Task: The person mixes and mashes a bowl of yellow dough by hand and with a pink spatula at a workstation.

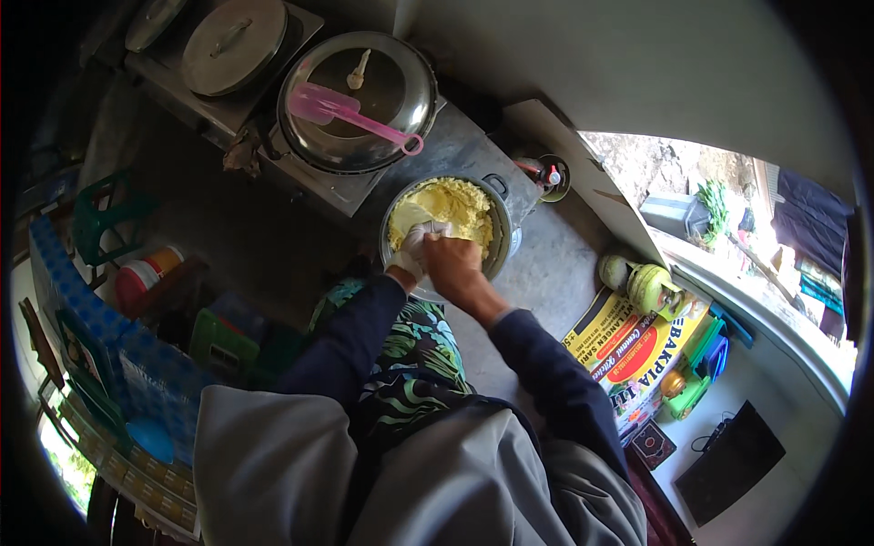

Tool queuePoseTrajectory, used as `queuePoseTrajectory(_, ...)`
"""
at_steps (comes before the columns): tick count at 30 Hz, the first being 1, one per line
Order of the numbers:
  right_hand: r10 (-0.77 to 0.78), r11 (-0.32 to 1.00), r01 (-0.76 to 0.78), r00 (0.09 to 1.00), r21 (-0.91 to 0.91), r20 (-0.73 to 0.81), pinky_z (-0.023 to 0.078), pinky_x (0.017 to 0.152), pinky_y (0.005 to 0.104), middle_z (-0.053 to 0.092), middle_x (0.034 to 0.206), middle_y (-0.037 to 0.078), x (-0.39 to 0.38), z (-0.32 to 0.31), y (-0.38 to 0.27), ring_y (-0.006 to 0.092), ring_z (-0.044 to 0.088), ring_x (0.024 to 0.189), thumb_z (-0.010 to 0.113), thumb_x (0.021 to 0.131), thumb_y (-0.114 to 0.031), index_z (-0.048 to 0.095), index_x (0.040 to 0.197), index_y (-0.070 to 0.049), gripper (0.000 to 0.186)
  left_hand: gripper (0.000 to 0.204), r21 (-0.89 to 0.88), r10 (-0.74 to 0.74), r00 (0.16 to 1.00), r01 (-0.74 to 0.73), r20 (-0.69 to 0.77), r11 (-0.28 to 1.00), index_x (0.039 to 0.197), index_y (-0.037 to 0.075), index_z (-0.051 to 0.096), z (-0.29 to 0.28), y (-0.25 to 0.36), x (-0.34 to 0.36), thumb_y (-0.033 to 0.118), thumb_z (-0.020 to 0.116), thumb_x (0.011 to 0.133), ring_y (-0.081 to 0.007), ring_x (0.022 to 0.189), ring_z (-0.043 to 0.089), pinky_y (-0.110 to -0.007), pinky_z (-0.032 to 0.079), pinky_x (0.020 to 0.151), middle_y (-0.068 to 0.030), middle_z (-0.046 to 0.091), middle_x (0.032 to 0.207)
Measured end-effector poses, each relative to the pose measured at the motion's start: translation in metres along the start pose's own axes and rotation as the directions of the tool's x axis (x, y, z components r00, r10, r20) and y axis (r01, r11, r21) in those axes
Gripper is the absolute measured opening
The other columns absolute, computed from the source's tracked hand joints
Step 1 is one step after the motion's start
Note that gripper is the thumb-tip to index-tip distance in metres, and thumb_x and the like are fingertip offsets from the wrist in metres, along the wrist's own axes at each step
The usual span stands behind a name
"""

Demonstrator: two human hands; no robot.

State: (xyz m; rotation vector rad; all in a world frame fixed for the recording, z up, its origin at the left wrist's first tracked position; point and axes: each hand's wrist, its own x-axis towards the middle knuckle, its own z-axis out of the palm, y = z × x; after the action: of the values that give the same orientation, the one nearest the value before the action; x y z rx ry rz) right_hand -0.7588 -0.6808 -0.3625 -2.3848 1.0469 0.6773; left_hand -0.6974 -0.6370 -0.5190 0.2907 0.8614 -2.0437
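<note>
A grey metal pot [503, 238] with side handles holds a crumbly yellow mash [455, 205]. Over its near rim my two hands meet, fingers closed. My left hand [414, 249], in a white glove, is pressed against my bare right hand [452, 262], which is bent into a fist. Whatever they grip is hidden by the fingers. Just beyond the gloved hand, a smooth pale patch [411, 213] shows in the mash; I cannot tell whether it is a tool's blade or mash pressed flat.
Beyond the pot, a large lidded steel pan [309, 136] sits on a stove, a pink spatula [360, 118] across its lid. Another lidded pot [232, 45] stands farther left. Green gas cylinders [648, 289] and a yellow banner [637, 350] are at right. A green stool [114, 214] is at left.
</note>
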Motion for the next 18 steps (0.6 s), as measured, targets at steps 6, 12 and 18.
queuePoseTrajectory(6, 0.096, 0.983, -0.088, 0.995, 0.158, -0.041, 0.049, 0.055, 0.0406, 0.062, 0.073, 0.018, 0.036, 0.014, -0.011, 0.0296, 0.064, 0.069, 0.054, 0.071, -0.012, 0.062, 0.083, -0.001, 0.018, 0.015, 0.669, 0.173, 0.985, -0.141, 0.018, 0.73, 0.07, 0.008, 0.054, -0.04, 0.045, 0.009, 0.019, 0.053, 0.079, -0.0165, 0.058, 0.05, -0.028, 0.042, 0.059, -0.0034, 0.053, 0.063)
queuePoseTrajectory(12, 0.326, 0.911, -0.267, 0.933, 0.314, -0.153, 0.048, 0.056, 0.0422, 0.062, 0.072, 0.018, -0.01, 0.076, -0.004, 0.0311, 0.063, 0.067, 0.05, 0.074, -0.01, 0.055, 0.105, -0.005, 0.032, 0.014, 0.739, 0.352, 0.883, -0.007, -0.312, 0.673, 0.07, 0.008, 0.054, -0.047, 0.008, 0.03, 0.019, 0.054, 0.078, -0.0171, 0.058, 0.048, -0.028, 0.041, 0.058, -0.0037, 0.053, 0.064)
queuePoseTrajectory(18, 0.034, 0.993, -0.024, 0.995, 0.111, -0.089, 0.049, 0.055, 0.0395, 0.062, 0.068, 0.013, -0.036, 0.009, -0.002, 0.0318, 0.062, 0.063, 0.051, 0.076, -0.012, 0.058, 0.101, -0.01, 0.026, 0.018, 0.176, 0.182, 0.979, -0.163, -0.094, 0.971, 0.08, 0.005, 0.056, -0.042, -0.021, 0.007, 0.021, 0.049, 0.082, -0.0182, 0.066, 0.054, -0.032, 0.046, 0.066, -0.0058, 0.058, 0.076)
